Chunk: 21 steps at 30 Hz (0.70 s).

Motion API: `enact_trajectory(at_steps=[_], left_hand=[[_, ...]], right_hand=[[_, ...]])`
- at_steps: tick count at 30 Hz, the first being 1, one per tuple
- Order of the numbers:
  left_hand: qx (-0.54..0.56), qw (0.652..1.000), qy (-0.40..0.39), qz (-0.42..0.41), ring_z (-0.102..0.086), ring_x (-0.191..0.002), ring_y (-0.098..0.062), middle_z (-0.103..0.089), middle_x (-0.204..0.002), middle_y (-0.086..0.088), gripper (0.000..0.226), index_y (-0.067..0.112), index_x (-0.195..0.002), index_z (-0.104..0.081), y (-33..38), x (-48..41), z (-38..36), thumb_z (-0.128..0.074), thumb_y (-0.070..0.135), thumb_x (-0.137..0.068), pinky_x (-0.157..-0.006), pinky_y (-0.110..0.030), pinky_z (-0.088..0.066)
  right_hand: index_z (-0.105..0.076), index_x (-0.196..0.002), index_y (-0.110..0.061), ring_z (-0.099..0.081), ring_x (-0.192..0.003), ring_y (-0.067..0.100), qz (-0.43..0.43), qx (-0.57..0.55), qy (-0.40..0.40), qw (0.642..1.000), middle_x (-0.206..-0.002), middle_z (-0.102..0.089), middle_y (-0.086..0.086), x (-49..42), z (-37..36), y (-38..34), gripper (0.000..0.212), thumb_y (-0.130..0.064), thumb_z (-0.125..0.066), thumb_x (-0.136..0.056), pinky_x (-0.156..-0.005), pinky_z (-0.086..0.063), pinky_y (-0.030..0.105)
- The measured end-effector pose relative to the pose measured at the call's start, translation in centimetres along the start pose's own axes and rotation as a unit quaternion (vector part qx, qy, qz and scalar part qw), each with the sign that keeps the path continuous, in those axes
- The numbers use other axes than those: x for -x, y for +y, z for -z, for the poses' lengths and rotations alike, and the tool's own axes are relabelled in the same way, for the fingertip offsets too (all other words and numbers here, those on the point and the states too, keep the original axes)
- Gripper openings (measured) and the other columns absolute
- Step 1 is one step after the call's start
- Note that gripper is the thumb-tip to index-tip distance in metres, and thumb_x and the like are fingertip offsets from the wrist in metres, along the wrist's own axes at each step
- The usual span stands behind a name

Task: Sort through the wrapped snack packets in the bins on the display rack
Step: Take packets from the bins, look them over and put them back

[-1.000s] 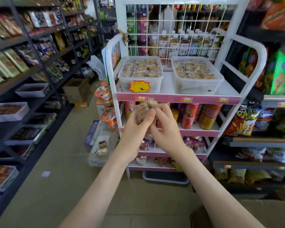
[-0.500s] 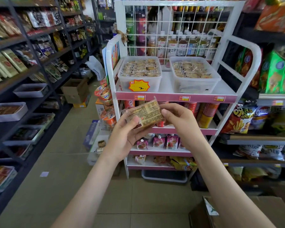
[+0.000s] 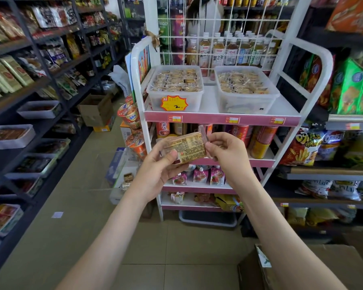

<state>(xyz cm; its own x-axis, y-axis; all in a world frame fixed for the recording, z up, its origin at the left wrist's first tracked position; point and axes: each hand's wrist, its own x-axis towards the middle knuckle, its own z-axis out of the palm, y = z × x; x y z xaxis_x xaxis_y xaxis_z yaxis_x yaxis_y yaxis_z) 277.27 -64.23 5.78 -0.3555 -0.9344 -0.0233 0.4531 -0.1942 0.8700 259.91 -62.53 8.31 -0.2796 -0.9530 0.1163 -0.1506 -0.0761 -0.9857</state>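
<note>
Clear-wrapped snack packet (image 3: 190, 148) held before the white display rack (image 3: 256, 120), below its bins (image 3: 196, 101): left hand (image 3: 157, 171) grips its left edge, right hand (image 3: 228, 152) pinches its right seal. Open aisle floor (image 3: 82, 206) lies left.

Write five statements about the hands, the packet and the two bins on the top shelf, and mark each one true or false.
1. The left hand and the right hand hold one snack packet. True.
2. The snack packet lies in a bin. False: it is held up in front of the rack, below the top shelf.
3. The yellow price tag is on the left bin. True.
4. The right bin is empty. False: it holds wrapped packets.
5. Bottles stand behind the bins. True.
</note>
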Motion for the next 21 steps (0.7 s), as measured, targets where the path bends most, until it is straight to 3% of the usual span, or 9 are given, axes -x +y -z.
enact_trajectory(at_steps=[8, 11, 13, 15, 17, 19, 21], left_hand=[[-0.025, 0.999, 0.019, 0.006, -0.069, -0.102, -0.023, -0.068, -0.114, -0.006, 0.039, 0.021, -0.117, -0.059, -0.5, -1.0, -1.1, -0.061, 0.012, -0.079, -0.076, -0.032, -0.059], [-0.050, 0.998, 0.039, -0.004, -0.068, -0.105, -0.026, -0.066, -0.119, -0.009, 0.036, 0.018, -0.121, -0.058, -0.6, -1.9, -1.8, -0.060, 0.009, -0.086, -0.077, -0.032, -0.059], [-0.100, 0.993, 0.054, -0.018, -0.067, -0.107, -0.026, -0.064, -0.123, -0.011, 0.035, 0.015, -0.126, -0.055, -0.5, -2.9, -2.5, -0.058, 0.009, -0.092, -0.081, -0.035, -0.058], [-0.173, 0.983, 0.048, -0.045, -0.066, -0.108, -0.025, -0.065, -0.123, -0.009, 0.035, 0.019, -0.127, -0.055, -0.1, -3.9, -3.4, -0.060, 0.023, -0.093, -0.089, -0.044, -0.056], [-0.210, 0.976, 0.030, -0.054, -0.067, -0.106, -0.021, -0.068, -0.118, -0.002, 0.041, 0.029, -0.124, -0.057, 0.7, -4.9, -4.6, -0.053, 0.050, -0.089, -0.092, -0.044, -0.053], [-0.209, 0.976, -0.016, -0.052, -0.067, -0.107, -0.016, -0.070, -0.116, 0.002, 0.054, 0.038, -0.124, -0.055, 1.5, -5.8, -5.5, -0.035, 0.067, -0.083, -0.093, -0.035, -0.052], [-0.250, 0.965, -0.064, -0.043, -0.063, -0.115, -0.012, -0.069, -0.119, 0.008, 0.065, 0.047, -0.123, -0.055, 2.1, -7.2, -5.9, -0.029, 0.082, -0.074, -0.097, -0.030, -0.049]], right_hand=[[-0.064, -0.086, -0.013, -0.058, -0.060, 0.000, -0.008, -0.032, 0.018, 0.999, -0.077, -0.063, 0.003, -0.8, 1.2, 1.1, 0.017, 0.003, -0.061, -0.088, -0.063, -0.050, 0.016], [-0.062, -0.097, -0.017, -0.058, -0.075, -0.002, 0.050, 0.100, 0.043, 0.993, -0.092, -0.064, -0.002, -1.4, 1.7, 1.5, 0.012, -0.009, -0.064, -0.089, -0.067, -0.048, 0.013], [-0.058, -0.115, -0.021, -0.056, -0.093, -0.003, 0.113, 0.152, 0.015, 0.982, -0.109, -0.060, -0.005, -1.7, 1.9, 1.4, 0.027, -0.014, -0.064, -0.090, -0.079, -0.048, 0.011], [-0.049, -0.133, -0.024, -0.049, -0.114, 0.000, 0.152, 0.167, -0.056, 0.973, -0.128, -0.051, -0.007, -2.2, 2.0, 1.2, 0.046, -0.024, -0.065, -0.089, -0.095, -0.043, 0.014], [-0.039, -0.143, -0.025, -0.038, -0.130, 0.002, 0.171, 0.191, -0.097, 0.962, -0.142, -0.039, -0.009, -3.2, 2.2, 0.9, 0.065, -0.035, -0.068, -0.085, -0.104, -0.033, 0.015], [-0.031, -0.144, -0.029, -0.037, -0.125, -0.010, 0.168, 0.174, -0.105, 0.964, -0.140, -0.037, -0.020, -4.2, 2.6, 0.5, 0.075, -0.038, -0.071, -0.082, -0.099, -0.030, 0.005], [-0.031, -0.138, -0.036, -0.048, -0.105, -0.018, 0.159, 0.119, -0.107, 0.974, -0.124, -0.046, -0.026, -5.6, 3.0, 0.0, 0.069, -0.030, -0.072, -0.083, -0.083, -0.038, 0.001]])
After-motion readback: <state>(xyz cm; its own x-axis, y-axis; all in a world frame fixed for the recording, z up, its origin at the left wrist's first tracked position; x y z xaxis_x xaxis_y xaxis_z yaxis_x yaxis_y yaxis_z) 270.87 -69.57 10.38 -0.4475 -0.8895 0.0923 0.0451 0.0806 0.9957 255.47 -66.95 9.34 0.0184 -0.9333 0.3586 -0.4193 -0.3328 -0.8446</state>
